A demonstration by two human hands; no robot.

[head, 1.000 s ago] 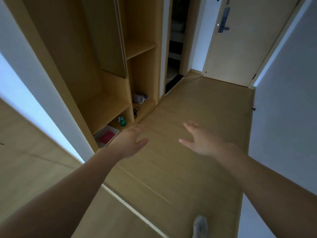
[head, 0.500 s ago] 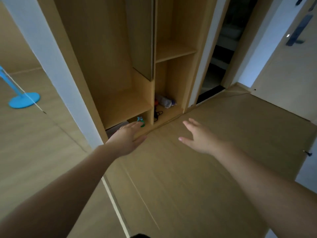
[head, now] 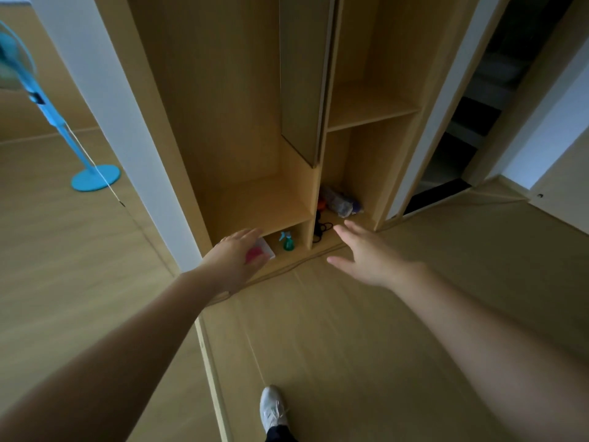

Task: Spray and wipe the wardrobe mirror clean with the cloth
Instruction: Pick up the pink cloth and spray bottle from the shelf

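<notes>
Evidently at the fetching stage, both hands were empty, fingers spread. The left hand (head: pixel 236 260) hovered over the pink cloth (head: pixel 254 254), which lay in a white tray (head: pixel 268 249) at the left front of the wardrobe's (head: pixel 242 122) lowest compartment; contact could not be confirmed. The green spray bottle (head: pixel 287 241) stood upright just beside the tray, toward the compartment's right wall. The right hand (head: pixel 366 253) hung apart from both. Recommended: pinch the cloth clear of the tray, then take the bottle by its neck, keeping it upright beneath the low shelf.
</notes>
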